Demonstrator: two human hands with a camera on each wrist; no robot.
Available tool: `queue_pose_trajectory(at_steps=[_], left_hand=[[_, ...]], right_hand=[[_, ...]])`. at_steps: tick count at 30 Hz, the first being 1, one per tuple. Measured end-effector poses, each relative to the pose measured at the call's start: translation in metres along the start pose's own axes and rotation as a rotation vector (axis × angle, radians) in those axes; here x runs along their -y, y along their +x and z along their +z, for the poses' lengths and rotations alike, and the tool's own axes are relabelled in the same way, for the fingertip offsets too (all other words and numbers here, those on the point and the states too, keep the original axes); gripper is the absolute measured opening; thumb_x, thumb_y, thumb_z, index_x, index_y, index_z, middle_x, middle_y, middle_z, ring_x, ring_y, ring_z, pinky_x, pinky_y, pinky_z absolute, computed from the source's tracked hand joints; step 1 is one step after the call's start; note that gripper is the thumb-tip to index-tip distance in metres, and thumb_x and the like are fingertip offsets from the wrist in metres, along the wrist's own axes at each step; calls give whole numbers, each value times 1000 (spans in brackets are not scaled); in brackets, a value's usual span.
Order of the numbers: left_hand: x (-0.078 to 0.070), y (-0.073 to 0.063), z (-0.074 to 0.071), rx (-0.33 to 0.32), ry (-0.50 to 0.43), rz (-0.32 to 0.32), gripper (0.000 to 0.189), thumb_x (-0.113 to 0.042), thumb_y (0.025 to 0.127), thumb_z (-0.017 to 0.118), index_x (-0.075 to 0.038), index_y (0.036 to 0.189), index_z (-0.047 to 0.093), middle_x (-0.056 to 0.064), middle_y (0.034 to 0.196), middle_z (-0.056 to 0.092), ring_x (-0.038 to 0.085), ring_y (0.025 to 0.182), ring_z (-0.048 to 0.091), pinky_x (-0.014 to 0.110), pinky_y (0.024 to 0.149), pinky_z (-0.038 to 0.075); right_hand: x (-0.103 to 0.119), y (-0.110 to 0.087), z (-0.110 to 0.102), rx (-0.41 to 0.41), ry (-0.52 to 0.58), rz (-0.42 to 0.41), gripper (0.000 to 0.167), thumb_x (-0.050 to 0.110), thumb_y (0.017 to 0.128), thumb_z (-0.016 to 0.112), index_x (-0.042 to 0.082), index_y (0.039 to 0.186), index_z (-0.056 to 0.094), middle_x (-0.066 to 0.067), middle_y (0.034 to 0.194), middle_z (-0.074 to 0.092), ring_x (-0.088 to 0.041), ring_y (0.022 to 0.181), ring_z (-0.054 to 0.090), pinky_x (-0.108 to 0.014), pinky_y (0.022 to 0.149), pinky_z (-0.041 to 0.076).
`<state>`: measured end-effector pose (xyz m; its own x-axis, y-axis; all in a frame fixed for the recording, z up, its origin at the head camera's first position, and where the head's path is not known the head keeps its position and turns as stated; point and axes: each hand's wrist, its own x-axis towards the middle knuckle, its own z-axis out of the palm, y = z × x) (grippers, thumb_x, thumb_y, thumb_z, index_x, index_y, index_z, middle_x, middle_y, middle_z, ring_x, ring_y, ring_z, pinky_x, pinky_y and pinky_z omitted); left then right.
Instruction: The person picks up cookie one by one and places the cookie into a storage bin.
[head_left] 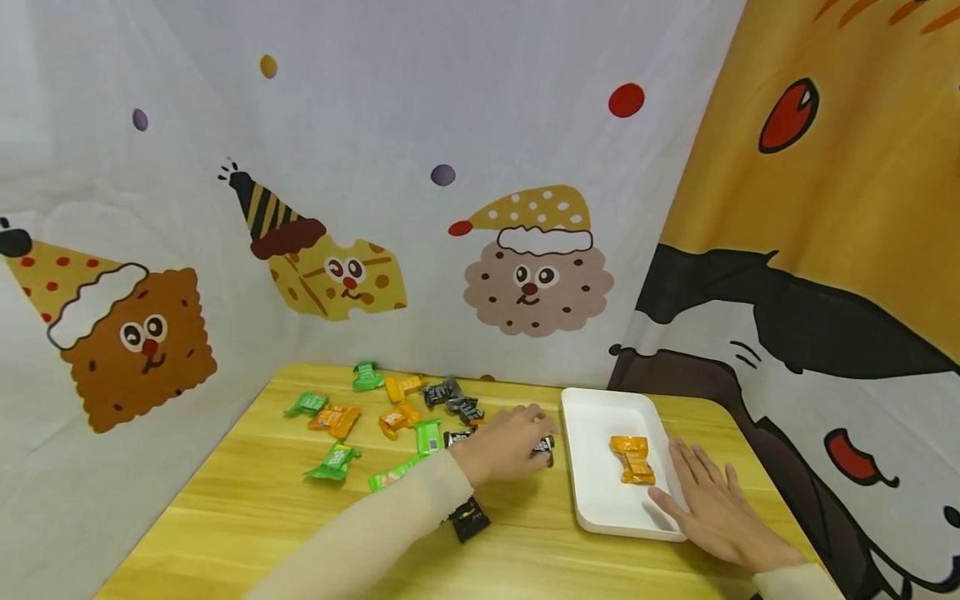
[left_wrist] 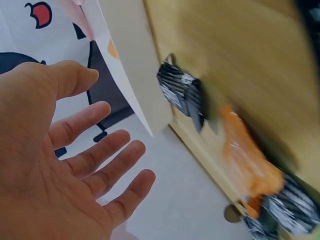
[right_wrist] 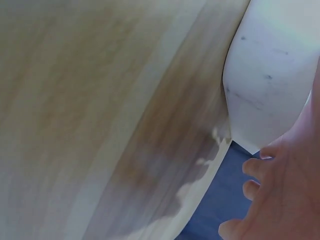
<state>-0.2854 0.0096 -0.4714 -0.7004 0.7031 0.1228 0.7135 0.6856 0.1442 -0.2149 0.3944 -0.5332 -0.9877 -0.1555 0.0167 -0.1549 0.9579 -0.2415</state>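
One black candy (left_wrist: 180, 91) near left fingers (left_wrist: 101, 151), apart; right fingers (head_left: 708, 472), apart, beside white tray (head_left: 596, 471).

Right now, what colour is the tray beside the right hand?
White; the tray shows best in the head view.

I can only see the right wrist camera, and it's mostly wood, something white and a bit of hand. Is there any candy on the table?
Observer: Yes! The head view shows wrapped candies in green, orange and black on the table.
Operator: Ooh! Is any put inside something?
Observer: Yes, orange-wrapped candy lies in the white tray.
Operator: And is the left hand holding one?
Observer: No, the left wrist view shows its fingers spread apart with nothing between them.
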Motion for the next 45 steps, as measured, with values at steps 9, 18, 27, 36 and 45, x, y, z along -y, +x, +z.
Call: queue_pose_trajectory(at_steps=[9,18,27,36,45], left_hand=[[28,-60,3,-29,-27,12,39,-34,116,74,-19,152,76,5,155,73,20,130,75,39,110,68],[51,-112,6,-51,-76,43,36,-33,115,77,-17,146,78,0,140,78,16,120,76,40,105,68],[58,-142,9,32,-86,3,57,-57,110,78,-25,157,72,1,161,69,27,148,69,58,131,55],[42,-153,16,77,-47,-38,83,-78,100,78,-29,165,64,9,172,58,35,149,67,61,119,64],[34,-153,23,72,-31,-99,79,-71,98,85,-25,161,68,10,157,64,31,135,71,55,107,70]], right_hand=[[0,-7,-1,-2,-28,2,104,71,114,58,0,183,27,-37,188,24,-66,172,21,-98,129,9],[-1,-6,-2,15,12,23,103,70,115,58,1,184,25,-43,187,17,-70,172,14,-97,130,3],[-2,-5,0,14,1,26,103,71,115,57,2,185,25,-43,187,18,-71,171,14,-98,130,3],[0,-5,-2,14,-7,28,102,71,115,56,2,184,25,-43,187,18,-71,171,15,-98,129,3],[-1,-6,-1,14,-3,28,101,70,116,56,3,185,25,-44,187,18,-71,171,16,-99,128,2]])
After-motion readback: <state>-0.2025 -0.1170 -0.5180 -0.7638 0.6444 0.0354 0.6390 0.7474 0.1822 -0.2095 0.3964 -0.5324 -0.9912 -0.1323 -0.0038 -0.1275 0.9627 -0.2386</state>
